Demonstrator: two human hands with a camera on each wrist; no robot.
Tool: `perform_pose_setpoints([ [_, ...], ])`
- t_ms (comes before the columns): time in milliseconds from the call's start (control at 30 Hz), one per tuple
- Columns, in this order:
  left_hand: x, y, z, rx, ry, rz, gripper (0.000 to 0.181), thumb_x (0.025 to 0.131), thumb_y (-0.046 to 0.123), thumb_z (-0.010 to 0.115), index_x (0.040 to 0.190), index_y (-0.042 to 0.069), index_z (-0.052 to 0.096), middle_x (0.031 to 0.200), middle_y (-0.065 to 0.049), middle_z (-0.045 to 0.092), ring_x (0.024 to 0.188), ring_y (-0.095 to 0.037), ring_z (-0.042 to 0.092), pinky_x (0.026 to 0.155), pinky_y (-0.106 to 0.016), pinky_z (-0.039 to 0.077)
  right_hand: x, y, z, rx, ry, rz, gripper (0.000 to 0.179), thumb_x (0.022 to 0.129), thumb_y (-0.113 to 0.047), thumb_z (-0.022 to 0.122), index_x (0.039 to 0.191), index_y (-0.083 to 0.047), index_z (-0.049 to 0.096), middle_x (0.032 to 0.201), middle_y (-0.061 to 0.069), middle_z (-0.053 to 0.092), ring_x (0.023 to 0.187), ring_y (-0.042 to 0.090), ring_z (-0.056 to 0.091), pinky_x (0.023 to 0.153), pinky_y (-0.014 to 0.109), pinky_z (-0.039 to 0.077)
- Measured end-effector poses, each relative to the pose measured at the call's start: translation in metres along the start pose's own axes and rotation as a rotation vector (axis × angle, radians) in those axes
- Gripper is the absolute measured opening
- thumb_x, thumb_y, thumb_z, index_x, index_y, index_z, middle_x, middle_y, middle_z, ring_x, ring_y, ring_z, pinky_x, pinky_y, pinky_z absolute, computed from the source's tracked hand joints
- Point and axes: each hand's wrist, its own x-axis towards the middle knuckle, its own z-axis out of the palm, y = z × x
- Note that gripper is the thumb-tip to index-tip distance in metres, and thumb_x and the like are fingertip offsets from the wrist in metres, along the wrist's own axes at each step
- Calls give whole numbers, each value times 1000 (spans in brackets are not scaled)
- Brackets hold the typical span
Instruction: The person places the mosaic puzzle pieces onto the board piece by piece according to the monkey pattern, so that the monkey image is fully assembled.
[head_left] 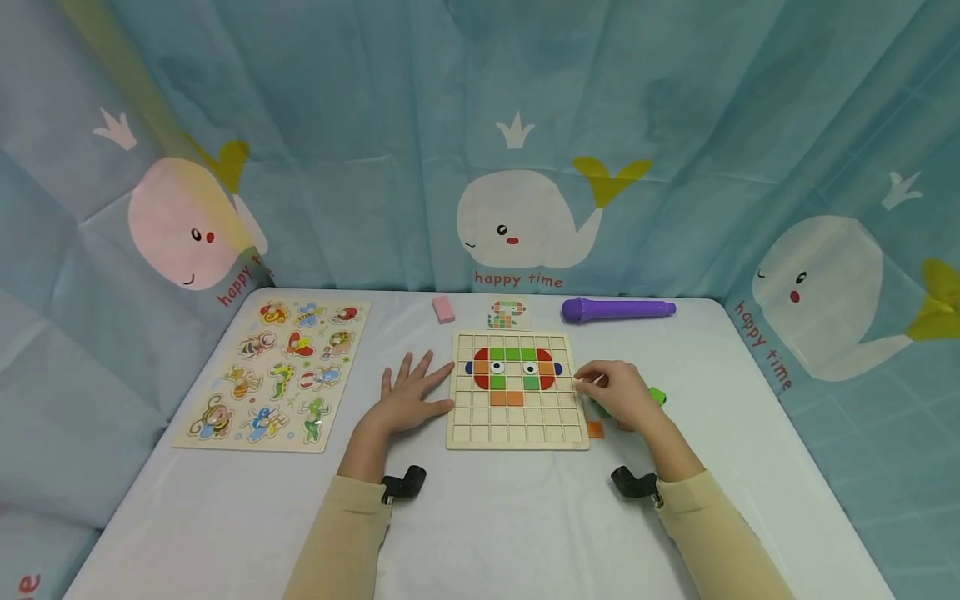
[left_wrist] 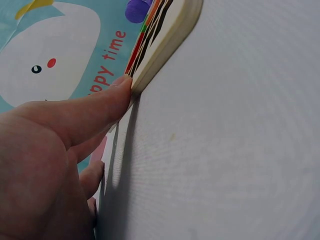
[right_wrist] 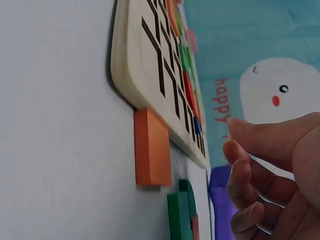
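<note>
A wooden grid board [head_left: 468, 435] lies flat on the table. Green, red, orange and blue pieces with two eye tiles [head_left: 497, 367] form a figure on it. At the board's left edge my left hand [head_left: 405, 402] rests with spread fingers; in the left wrist view its thumb [left_wrist: 102, 107] touches the rim. My right hand [head_left: 618, 392] is by the board's right edge, fingers loosely bent, thumb and index tips close together. Nothing shows between them in the right wrist view. An orange square piece [right_wrist: 152, 150] and green pieces [right_wrist: 179, 215] lie beside the board, partly hidden under that hand in the head view.
A pattern card [head_left: 507, 314] lies behind the board, with a pink block [head_left: 443, 309] to its left. A purple toy microphone [head_left: 618, 310] is at the back right. On the left lies an insect puzzle board [head_left: 288, 375]. Curtains printed with whales surround the table.
</note>
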Motion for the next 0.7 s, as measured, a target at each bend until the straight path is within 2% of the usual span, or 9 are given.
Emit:
perform_pose_setpoints([
  [400, -1, -1, 0, 11, 2, -9, 75, 93, 53, 65, 158, 34, 34, 172, -6, 5, 156, -36, -15, 119, -64, -17, -4, 27, -16, 11, 11, 65, 22, 95, -22, 72, 112, -8, 75, 100, 7, 72, 81, 18, 62, 67, 31, 50],
  [600, -1, -1, 1, 6, -10, -10, 75, 93, 54, 64, 158, 35, 33, 172, -6, 4, 156, -36, -16, 118, -64, -17, -7, 40, -23, 15, 0, 130, 29, 93, -25, 74, 117, -9, 74, 113, 13, 72, 84, 18, 63, 67, 30, 51],
  [700, 0, 0, -1, 8, -7, 0, 75, 93, 54, 64, 158, 34, 33, 172, -6, 4, 156, -37, -15, 118, -64, -17, -7, 46, -25, 9, -8, 137, 33, 92, -29, 76, 119, -9, 73, 117, 14, 71, 82, 18, 61, 65, 31, 50],
])
